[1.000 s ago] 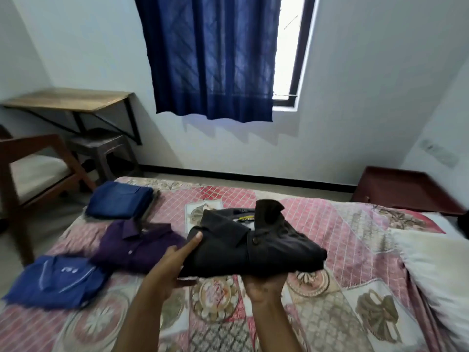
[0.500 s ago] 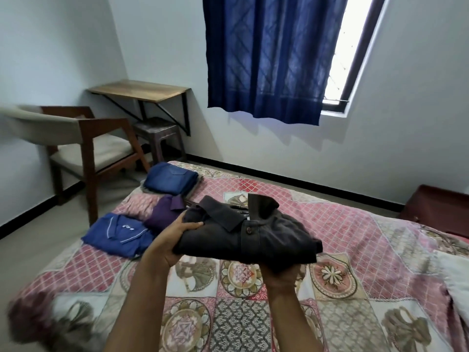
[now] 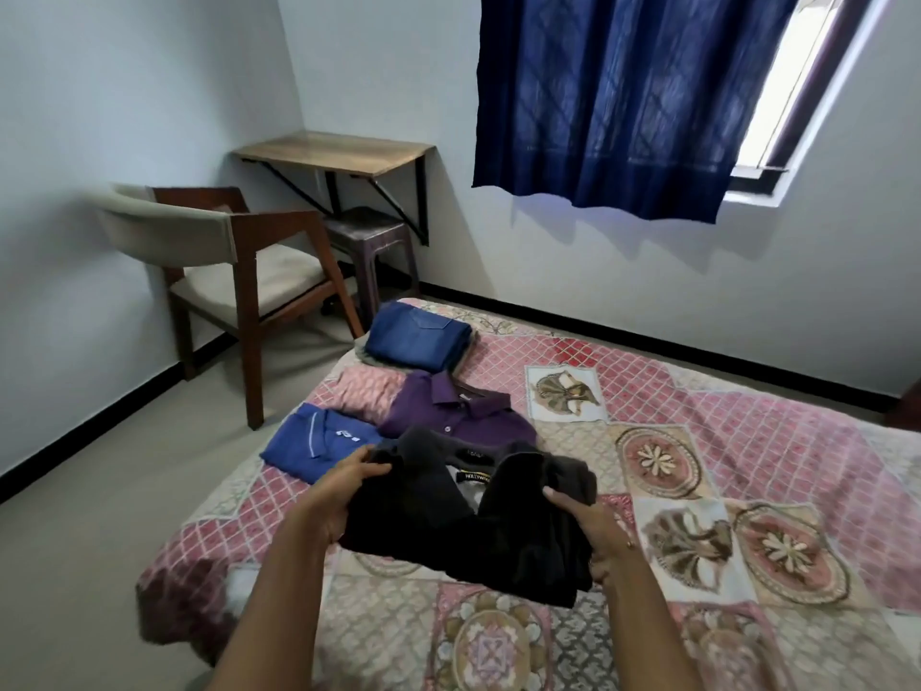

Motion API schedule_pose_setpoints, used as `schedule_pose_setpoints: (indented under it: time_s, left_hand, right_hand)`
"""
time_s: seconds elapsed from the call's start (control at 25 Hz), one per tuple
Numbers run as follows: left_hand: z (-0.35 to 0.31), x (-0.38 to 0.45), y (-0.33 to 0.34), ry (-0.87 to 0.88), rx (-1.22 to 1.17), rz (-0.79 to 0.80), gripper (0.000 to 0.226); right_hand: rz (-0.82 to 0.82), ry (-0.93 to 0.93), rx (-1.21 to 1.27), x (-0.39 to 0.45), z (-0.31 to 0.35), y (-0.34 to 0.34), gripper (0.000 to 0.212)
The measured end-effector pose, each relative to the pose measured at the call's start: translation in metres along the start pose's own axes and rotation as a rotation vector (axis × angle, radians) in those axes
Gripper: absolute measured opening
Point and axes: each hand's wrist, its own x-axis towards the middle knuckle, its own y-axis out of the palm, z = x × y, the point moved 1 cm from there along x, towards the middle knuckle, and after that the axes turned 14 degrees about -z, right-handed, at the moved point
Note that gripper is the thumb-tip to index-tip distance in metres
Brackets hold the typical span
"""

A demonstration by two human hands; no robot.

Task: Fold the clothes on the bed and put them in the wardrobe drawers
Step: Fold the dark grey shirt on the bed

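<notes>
Near the patterned pink bed's (image 3: 747,431) left edge, left hand (image 3: 334,496) and right hand (image 3: 593,526) grip a folded black collared shirt (image 3: 463,521); loosened grips could unfold it.

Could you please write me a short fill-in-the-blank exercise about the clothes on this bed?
1. Both hands, left hand and right hand, hold a folded ____ shirt.
2. The folded shirt lying just beyond it on the bed is ____.
3. The folded jeans lie at the bed corner nearest the ____.

Missing words: black; purple; chair
</notes>
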Motion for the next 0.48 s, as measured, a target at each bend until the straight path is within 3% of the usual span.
schedule_pose_setpoints:
  time_s: [0.12, 0.24, 0.48]
  left_hand:
    - [-0.005, 0.035, -0.04, -0.02, 0.164, -0.045, 0.02]
    - [-0.001, 0.062, -0.066, -0.034, 0.263, -0.055, 0.008]
    - [0.018, 0.112, -0.103, 0.104, 0.388, -0.099, 0.016]
  right_hand:
    - [-0.135, -0.04, -0.028, 0.0, -0.019, 0.059, 0.047]
    - [-0.237, -0.078, 0.035, 0.003, -0.04, 0.097, 0.036]
    - [-0.335, -0.083, 0.025, 0.017, -0.052, 0.138, 0.03]
